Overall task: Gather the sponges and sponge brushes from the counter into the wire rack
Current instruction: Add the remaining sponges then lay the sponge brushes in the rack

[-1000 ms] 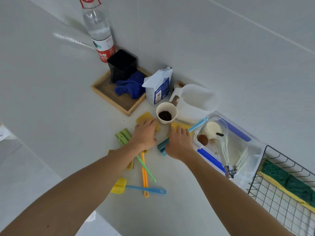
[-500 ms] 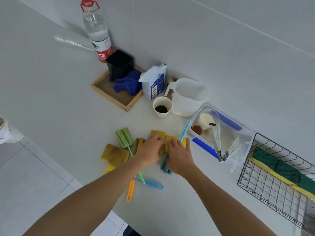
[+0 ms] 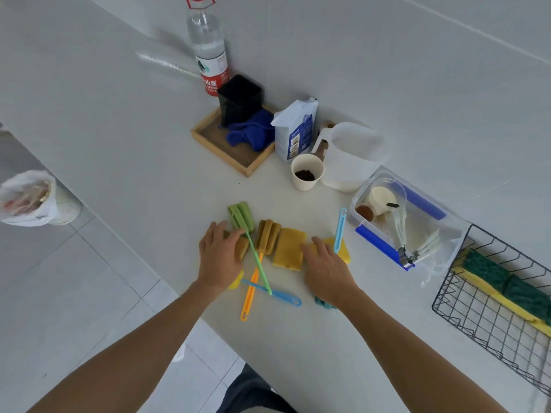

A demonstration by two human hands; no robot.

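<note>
Several sponges and sponge brushes lie bunched on the white counter. A mustard sponge sits in the middle, between my hands. My left hand rests flat on a brownish sponge, fingers spread. The green sponge brush crosses an orange-handled brush and a blue-handled brush. My right hand lies flat over a yellow sponge and a light-blue handled brush. The black wire rack stands at the right with a green-and-yellow scouring sponge inside.
A clear lidded box with spoons sits between the sponges and the rack. Behind are a paper cup, a white jug, a paper bag, a wooden tray with blue cloth, and a water bottle. The counter edge runs just left of my left hand.
Both hands have dragged the sponges and brushes away from the cup toward the counter's front. My left hand shifted left onto the brownish sponge, uncovering the mustard sponge.
</note>
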